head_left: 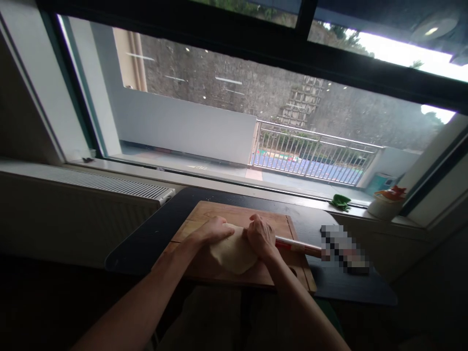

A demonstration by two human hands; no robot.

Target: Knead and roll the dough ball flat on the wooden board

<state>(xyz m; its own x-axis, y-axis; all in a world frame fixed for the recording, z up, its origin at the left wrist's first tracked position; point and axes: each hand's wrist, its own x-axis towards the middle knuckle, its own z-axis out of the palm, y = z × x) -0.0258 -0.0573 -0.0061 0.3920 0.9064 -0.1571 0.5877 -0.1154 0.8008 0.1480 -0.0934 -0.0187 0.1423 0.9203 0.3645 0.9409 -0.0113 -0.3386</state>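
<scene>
A flat, pale sheet of dough (234, 253) lies on a wooden cutting board (204, 212), its near edge rounded. My left hand (215, 229) is closed over the far left edge of the dough, thumb towards the middle. At the far right edge, my right hand (260, 235) is curled into a loose fist against the dough. A slim shiny rod with red on it (300, 246) sticks out to the right from beside my right hand, over the board's edge. Whether it continues under the hand or the dough is hidden.
The board rests on a dark table (146, 239) below a wide window. On the right of the table is a blurred-out dark, flat object (345, 248). A green item (340, 202) and a pale pot (383, 207) stand on the sill. A radiator (91, 195) is at left.
</scene>
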